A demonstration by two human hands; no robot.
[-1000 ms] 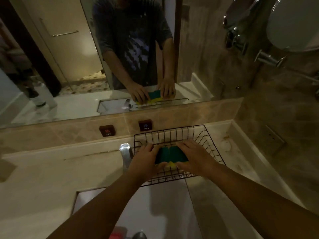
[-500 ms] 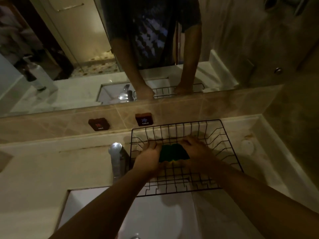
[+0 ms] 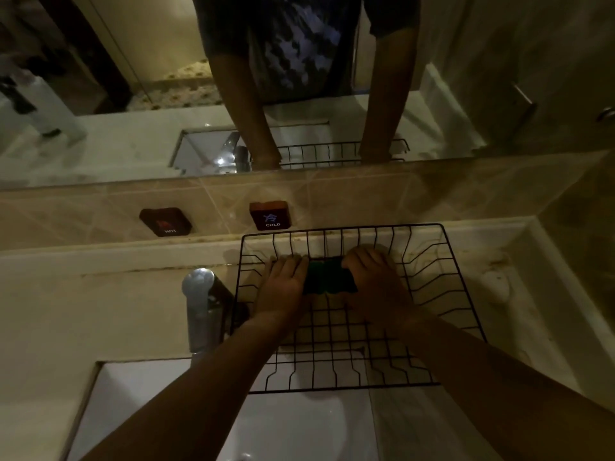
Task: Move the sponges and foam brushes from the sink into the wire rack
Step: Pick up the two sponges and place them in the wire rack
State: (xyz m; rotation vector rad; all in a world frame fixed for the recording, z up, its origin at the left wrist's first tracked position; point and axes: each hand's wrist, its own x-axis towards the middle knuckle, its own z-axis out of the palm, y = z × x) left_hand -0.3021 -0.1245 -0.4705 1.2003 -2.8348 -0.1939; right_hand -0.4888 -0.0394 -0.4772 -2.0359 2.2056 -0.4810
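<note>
A black wire rack (image 3: 446,294) sits on the counter behind the white sink (image 3: 299,427), its front edge hanging over the basin. Inside it, toward the back, lie dark green sponges (image 3: 327,277) side by side. My left hand (image 3: 283,287) grips their left end and my right hand (image 3: 372,287) grips their right end, pressing them low onto the rack's wire floor. The yellow underside of the sponges is hidden. No foam brush is in view.
A chrome tap (image 3: 204,304) stands just left of the rack. HOT (image 3: 166,222) and COLD (image 3: 271,216) buttons are set in the tiled ledge below the mirror (image 3: 133,94). Marble counter (image 3: 66,311) spreads left, and a wall (image 3: 582,261) closes the right side.
Both hands have carried the sponges further back and lower into the rack. The view has tipped down, so more of the sink and rack shows.
</note>
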